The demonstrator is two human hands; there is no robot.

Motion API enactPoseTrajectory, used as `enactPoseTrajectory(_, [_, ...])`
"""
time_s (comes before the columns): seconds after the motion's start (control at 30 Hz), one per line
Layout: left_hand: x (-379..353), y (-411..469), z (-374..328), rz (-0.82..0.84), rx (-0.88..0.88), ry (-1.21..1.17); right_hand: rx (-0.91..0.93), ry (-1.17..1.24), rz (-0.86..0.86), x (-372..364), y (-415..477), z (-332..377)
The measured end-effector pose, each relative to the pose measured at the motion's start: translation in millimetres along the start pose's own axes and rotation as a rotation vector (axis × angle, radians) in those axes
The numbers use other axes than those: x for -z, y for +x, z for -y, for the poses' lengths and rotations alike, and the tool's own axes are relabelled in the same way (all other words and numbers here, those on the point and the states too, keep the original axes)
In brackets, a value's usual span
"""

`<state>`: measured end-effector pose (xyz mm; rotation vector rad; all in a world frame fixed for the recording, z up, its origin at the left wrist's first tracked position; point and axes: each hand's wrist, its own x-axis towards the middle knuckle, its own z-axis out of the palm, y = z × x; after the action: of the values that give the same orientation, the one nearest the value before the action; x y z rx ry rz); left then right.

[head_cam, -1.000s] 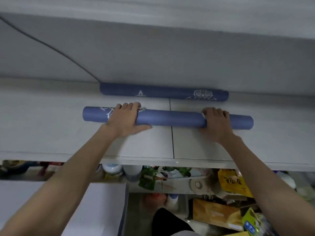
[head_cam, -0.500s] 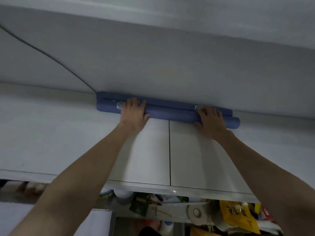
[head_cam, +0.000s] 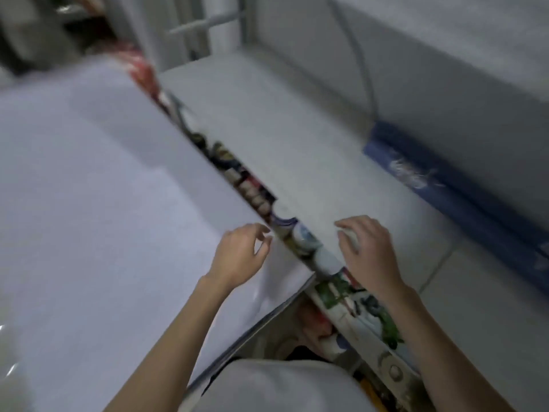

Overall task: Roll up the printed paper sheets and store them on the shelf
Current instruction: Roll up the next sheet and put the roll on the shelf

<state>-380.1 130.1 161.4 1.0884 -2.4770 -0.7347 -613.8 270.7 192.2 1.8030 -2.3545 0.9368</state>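
Near the shelf point(head_cam: 267, 129) edge, the left hand point(head_cam: 240, 254) and right hand point(head_cam: 368, 251) hover, grip released, empty.

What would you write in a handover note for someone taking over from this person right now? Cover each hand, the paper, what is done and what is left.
Left hand: empty, fingers loosely curled, above the near corner of the flat pale sheet.
Right hand: empty, loosely curled, over the front edge of the shelf.
Blue rolls: lying at the back of the shelf against the wall; blur hides how many.
Done: those rolls are stored.
Left: the pale sheet lies unrolled beside the shelf; probably roll it next and put it with the others.
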Motion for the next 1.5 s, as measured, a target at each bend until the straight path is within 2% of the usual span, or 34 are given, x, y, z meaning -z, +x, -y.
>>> enactPoseTrajectory(0.07, [1.2,-59.4,35.7,0.025,0.203,0.023,0.114,0.102,0.153,-43.9,-7.6,31.7])
enactPoseTrajectory(0.2, [-10.9,-172.9,75.8,0.078,0.503,0.051,0.237,0.215,0.596,-116.1,-39.6,73.5])
enactPoseTrajectory(0.33, [-26.0,-252.3,83.9,0.066,0.663,0.078,0.375,0.11,0.951,-153.2,-68.7,90.7])
enactPoseTrajectory(0.43, [-32.9,-279.8,80.8,0.03,0.732,0.088,0.474,-0.008,1.104,-167.0,-76.5,92.7])
enactPoseTrajectory(0.53, [-37.8,-290.8,79.1,0.032,0.785,0.084,0.595,-0.093,1.109,-174.7,-77.5,90.9])
enactPoseTrajectory(0.63, [-38.6,-294.3,79.0,-0.006,0.799,0.085,0.621,-0.107,1.116,-178.9,-71.1,92.4])
enactPoseTrajectory(0.77, [-31.9,-290.4,82.2,-0.036,0.793,0.109,0.555,-0.133,1.138,-183.8,-59.3,101.2])
enactPoseTrajectory(0.97, [-18.4,-275.4,92.5,-0.018,0.79,0.126,0.323,-0.078,1.139,-194.9,-43.9,117.1])
enactPoseTrajectory(1.07, [-23.5,-273.4,98.0,-0.075,0.687,0.244,0.258,0.036,1.077,-205.0,-42.7,115.9])
enactPoseTrajectory(1.13, [-31.0,-274.8,103.1,-0.12,0.614,0.332,0.283,0.041,0.993,-212.4,-43.1,112.9])
enactPoseTrajectory(1.27, [-41.7,-278.8,112.2,-0.199,0.516,0.346,0.336,0.1,0.866,-220.7,-50.0,102.1])
enactPoseTrajectory(1.37, [-50.0,-279.2,116.8,-0.238,0.518,0.37,0.519,0.124,0.821,-218.3,-53.3,86.1])
enactPoseTrajectory(1.43, [-52.8,-279.1,118.7,-0.266,0.515,0.362,0.672,0.039,0.836,-214.4,-51.3,71.5])
enactPoseTrajectory(1.5, [-53.8,-281.3,123.5,-0.277,0.467,0.394,0.727,-0.03,0.835,-211.6,-48.0,62.6])
